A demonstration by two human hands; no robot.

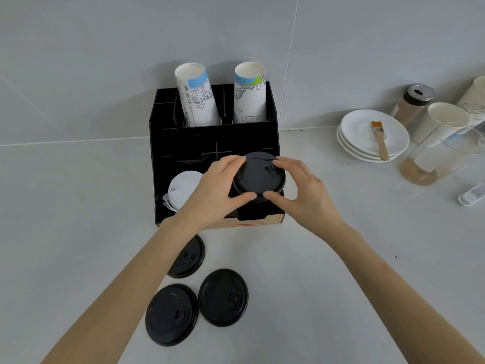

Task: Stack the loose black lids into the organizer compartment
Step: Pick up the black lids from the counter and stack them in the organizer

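Observation:
A black organizer (183, 143) stands against the wall on the counter. Over its front right compartment sits a stack of black lids (258, 177). My left hand (217, 187) and my right hand (299, 190) both grip the top of that stack by its rim, fingers at the back and thumbs at the front. Three loose black lids lie flat on the counter in front of the organizer: one (190, 257) partly under my left forearm, one (172, 313) nearest me, one (223, 296) to its right.
White lids (181, 189) fill the front left compartment. Two stacks of printed paper cups (196, 98) stand in the organizer's back slots. To the right are stacked white saucers (372, 135) with a brush, a shaker jar (414, 103), paper cups (443, 124) and a glass pitcher (433, 161).

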